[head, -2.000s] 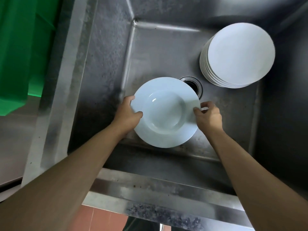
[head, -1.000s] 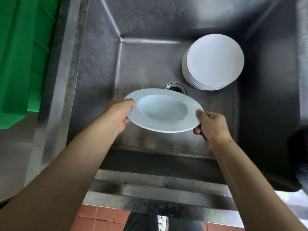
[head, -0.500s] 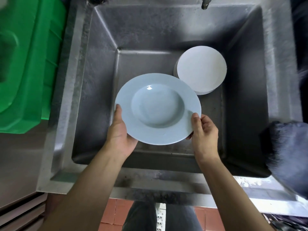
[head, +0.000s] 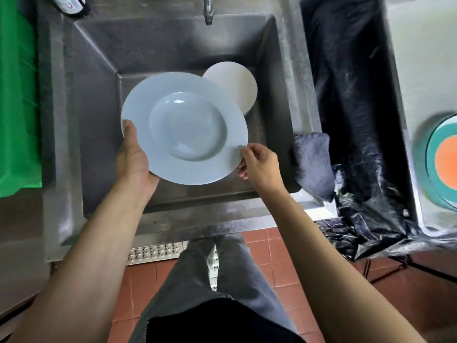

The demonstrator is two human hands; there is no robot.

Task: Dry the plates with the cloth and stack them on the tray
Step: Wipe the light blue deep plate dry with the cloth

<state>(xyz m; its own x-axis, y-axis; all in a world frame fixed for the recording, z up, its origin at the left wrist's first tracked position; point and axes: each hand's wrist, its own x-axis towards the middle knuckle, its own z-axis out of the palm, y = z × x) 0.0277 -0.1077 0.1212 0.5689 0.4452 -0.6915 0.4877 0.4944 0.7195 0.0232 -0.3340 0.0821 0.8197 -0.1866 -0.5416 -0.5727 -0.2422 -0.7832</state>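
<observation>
Over the steel sink (head: 74,115), a pale blue deep plate (head: 184,127) is held face up, tilted slightly, between both hands. At its left rim the left hand (head: 134,159) grips it, thumb lying on top of the rim and the palm and remaining fingers curled beneath. At the lower right rim the right hand (head: 262,167) pinches the edge lightly between thumb and fingertips, the other fingers loosely curled under. Down in the basin, behind and to the right of the held plate and partly hidden by it, sits a stack of white plates (head: 235,82), apart from the one in the hands. Above the basin a tap (head: 208,11) points down. On the sink's right edge a dark grey cloth (head: 312,164) lies draped, touched by neither hand. Just beyond it stands a bin lined with a black plastic bag (head: 356,120). Farther right, on a pale surface, a teal and orange plate (head: 442,162) shows at the frame's edge, blurred. Along the left side is a green crate (head: 17,107).
</observation>
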